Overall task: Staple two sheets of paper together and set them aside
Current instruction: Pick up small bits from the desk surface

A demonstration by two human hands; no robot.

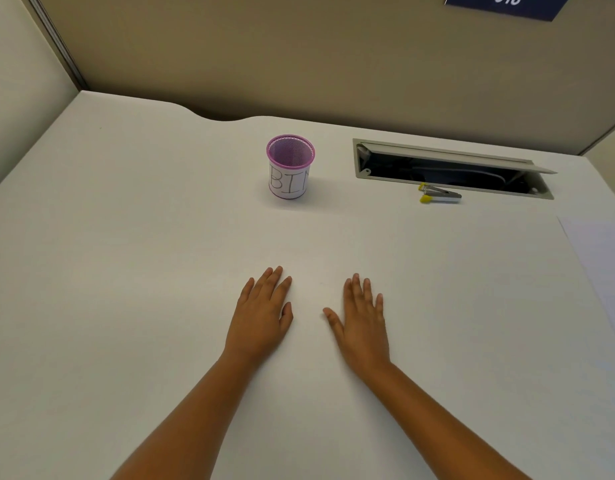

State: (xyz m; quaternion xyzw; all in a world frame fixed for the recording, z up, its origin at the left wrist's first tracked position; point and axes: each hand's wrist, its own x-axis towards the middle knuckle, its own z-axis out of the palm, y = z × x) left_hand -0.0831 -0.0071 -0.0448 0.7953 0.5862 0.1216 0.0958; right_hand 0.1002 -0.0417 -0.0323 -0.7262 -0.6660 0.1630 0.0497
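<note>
Both hands are lying flat on the white desk, palms down, and nothing is being held. The left hand is resting with its fingers close together; the right hand is resting just beside it, fingers slightly spread and thumb out. Neither is touching the other.

The stapler, silver with yellow tips, is sitting out at one o'clock from the hands, right against the open cable hatch. The paper is lying at the desk's right edge, around three o'clock, well apart from both hands; how many sheets there are, I cannot tell. A purple mesh cup marked "BIN" is standing at twelve o'clock.

By my reading, the task is only just starting. The next move is calling for a reach right for the paper, squaring two sheets, then fetching the stapler.
</note>
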